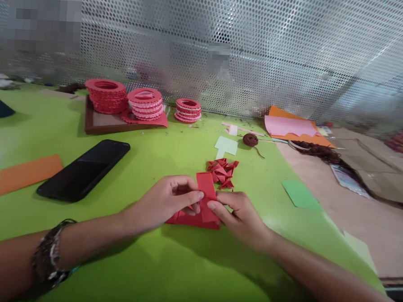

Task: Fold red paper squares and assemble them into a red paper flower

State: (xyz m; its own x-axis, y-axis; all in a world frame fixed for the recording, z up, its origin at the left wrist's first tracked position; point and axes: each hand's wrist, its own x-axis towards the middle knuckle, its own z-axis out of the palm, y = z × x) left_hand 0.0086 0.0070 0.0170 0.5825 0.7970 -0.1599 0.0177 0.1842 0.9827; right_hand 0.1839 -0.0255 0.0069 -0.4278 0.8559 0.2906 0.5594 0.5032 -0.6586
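Note:
Both hands meet over a green table (148, 265). My left hand (167, 202) and my right hand (240, 214) pinch a red paper strip (206, 192) from either side, holding it above a small stack of red paper (191, 220) that lies flat under my fingers. Just beyond the strip sits a little heap of folded red paper pieces (222, 171). A beaded bracelet (49, 255) circles my left wrist.
A black phone (85, 168) lies to the left, with an orange card (28, 172) beside it. Stacks of red paper rings (145, 104) stand on a brown board (101, 125) at the back. Green paper scraps (301, 195), pink and orange sheets (292, 128) and a brown twine ball (250, 139) lie right. A perforated metal screen (261, 50) closes the far edge.

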